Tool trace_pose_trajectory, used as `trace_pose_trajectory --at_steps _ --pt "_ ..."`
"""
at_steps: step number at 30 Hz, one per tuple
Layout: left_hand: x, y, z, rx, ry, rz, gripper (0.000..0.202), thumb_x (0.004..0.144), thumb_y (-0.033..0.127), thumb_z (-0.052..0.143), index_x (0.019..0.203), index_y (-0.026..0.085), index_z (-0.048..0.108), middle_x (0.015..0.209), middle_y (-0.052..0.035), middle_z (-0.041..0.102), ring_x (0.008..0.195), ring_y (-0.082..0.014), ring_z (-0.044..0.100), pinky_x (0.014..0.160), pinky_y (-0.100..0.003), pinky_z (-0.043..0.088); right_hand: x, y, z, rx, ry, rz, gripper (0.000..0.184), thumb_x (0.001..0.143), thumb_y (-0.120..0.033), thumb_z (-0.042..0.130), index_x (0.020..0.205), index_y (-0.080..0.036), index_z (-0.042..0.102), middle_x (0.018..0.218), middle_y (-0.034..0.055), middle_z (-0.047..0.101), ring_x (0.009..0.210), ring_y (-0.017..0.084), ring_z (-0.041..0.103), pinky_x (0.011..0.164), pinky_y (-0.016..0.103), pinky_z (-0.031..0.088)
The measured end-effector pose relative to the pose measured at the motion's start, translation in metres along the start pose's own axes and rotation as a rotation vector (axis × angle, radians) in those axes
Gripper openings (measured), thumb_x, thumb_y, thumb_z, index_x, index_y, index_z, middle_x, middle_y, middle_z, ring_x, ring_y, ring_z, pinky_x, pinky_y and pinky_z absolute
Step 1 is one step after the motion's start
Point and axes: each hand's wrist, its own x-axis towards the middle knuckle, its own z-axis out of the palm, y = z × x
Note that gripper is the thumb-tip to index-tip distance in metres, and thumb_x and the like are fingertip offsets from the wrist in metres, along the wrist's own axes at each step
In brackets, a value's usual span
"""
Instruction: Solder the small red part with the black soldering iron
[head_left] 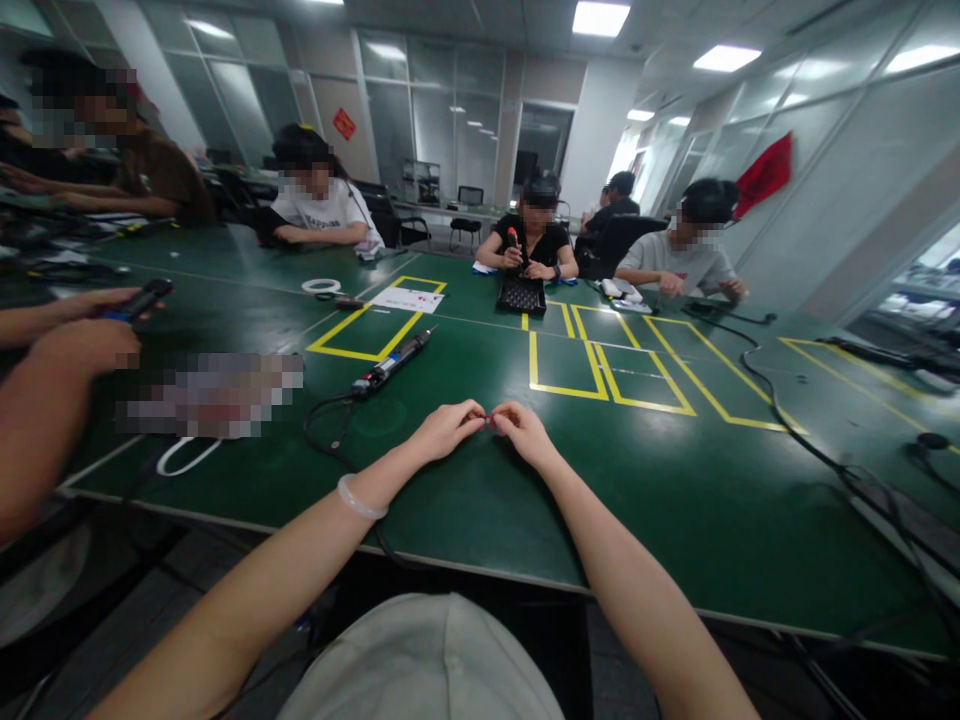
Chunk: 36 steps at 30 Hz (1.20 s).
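My left hand (448, 430) and my right hand (521, 432) meet fingertip to fingertip over the green table (480, 510). Both are closed in a pinch on a small dark-red piece (490, 422), mostly covered by the fingers and too small to name. A pale bracelet (360, 498) circles my left wrist. Left of my hands, a pen-shaped electric screwdriver (394, 362) lies on the tabletop, its black cable (311, 412) curling toward the front edge.
Yellow tape rectangles (570, 390) mark the tabletop. Across it, a person (534, 235) holds a red-tipped tool over a black tray (522, 296). A co-worker's arm (67, 360) reaches in at left near a white loop (187, 460). Black cables (795, 430) run along the right.
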Motion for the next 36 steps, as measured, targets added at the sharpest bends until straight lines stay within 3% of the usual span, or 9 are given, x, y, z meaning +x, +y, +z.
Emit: trace_pose_trajectory --at_steps 5,14,18,23,26,36 --pt "0.001 -0.004 -0.001 -0.114 -0.023 0.023 0.036 0.097 0.045 0.038 0.093 0.02 0.063 0.083 -0.0006 0.068 0.08 -0.0163 0.063 0.074 -0.026 0.043 0.0 -0.005 -0.002 0.154 -0.05 0.08 0.025 0.081 -0.041 0.061 0.085 -0.017 0.063 0.069 0.0016 0.068 0.06 0.013 0.059 0.061 0.026 0.047" --pt "0.001 0.0 -0.001 -0.157 -0.005 0.058 0.024 0.092 0.036 0.049 0.106 0.02 0.06 0.092 -0.0007 0.069 0.08 -0.0152 0.063 0.073 -0.026 0.046 -0.001 -0.015 -0.003 0.208 -0.017 0.155 0.032 0.079 -0.047 0.064 0.091 -0.017 0.065 0.075 0.0029 0.071 0.06 0.012 0.058 0.055 0.023 0.043" --pt "0.001 -0.002 0.0 -0.195 0.005 0.082 0.02 0.09 0.033 0.052 0.104 0.02 0.06 0.097 -0.0025 0.069 0.088 -0.0159 0.064 0.079 -0.028 0.049 -0.002 -0.015 -0.002 0.223 -0.039 0.129 0.03 0.077 -0.044 0.068 0.089 -0.016 0.066 0.077 0.0028 0.07 0.062 0.011 0.058 0.058 0.024 0.044" --pt "0.001 -0.005 0.002 -0.19 0.03 0.068 0.027 0.086 0.035 0.06 0.108 0.02 0.058 0.094 -0.0024 0.068 0.082 -0.0154 0.064 0.073 -0.027 0.049 -0.001 -0.009 0.0 0.213 -0.016 0.039 0.03 0.072 -0.04 0.073 0.09 -0.017 0.064 0.08 0.0016 0.067 0.061 0.011 0.055 0.059 0.024 0.044" --pt "0.001 -0.004 0.001 -0.195 0.028 0.072 0.025 0.089 0.038 0.056 0.105 0.019 0.06 0.097 -0.0038 0.068 0.086 -0.0162 0.064 0.075 -0.028 0.049 -0.001 -0.007 0.001 0.133 -0.01 -0.01 0.029 0.073 -0.037 0.072 0.094 -0.018 0.063 0.089 0.0026 0.068 0.059 0.01 0.052 0.056 0.024 0.041" --pt "0.001 -0.005 0.002 -0.174 0.026 0.074 0.022 0.088 0.037 0.056 0.102 0.02 0.059 0.094 -0.0023 0.068 0.085 -0.0163 0.064 0.075 -0.028 0.049 -0.003 -0.011 0.0 -0.002 -0.045 -0.061 0.022 0.075 -0.028 0.067 0.094 -0.019 0.063 0.087 0.0011 0.067 0.064 0.012 0.054 0.06 0.025 0.042"
